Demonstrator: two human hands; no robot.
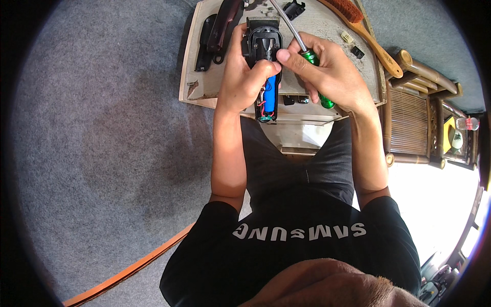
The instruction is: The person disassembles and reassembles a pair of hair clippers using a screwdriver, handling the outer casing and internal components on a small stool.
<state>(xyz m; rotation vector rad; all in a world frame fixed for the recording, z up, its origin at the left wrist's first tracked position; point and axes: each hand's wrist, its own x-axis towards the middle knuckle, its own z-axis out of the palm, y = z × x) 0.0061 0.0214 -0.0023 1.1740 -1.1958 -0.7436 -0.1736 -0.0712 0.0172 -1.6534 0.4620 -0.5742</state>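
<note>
My left hand (244,86) is wrapped round an opened hair clipper (264,41), its toothed blade pointing away from me. The thumb presses on the clipper's middle. Inside the lower body a blue cylindrical battery (270,95) shows, with thin red wires and a small green board at the near end. My right hand (332,66) is closed on a screwdriver (310,57) with a green handle and a metal shaft. That shaft slants up and left past the blade, and its tip is cut off by the picture's top edge. The right thumb and index finger are close beside the clipper.
A worn wooden table (202,84) lies under both hands. On it are a dark casing piece (225,28), another black cover (205,43), a small black part (357,52), a cream part (347,37) and a wooden-handled brush (376,46). Bamboo furniture (409,123) stands at right.
</note>
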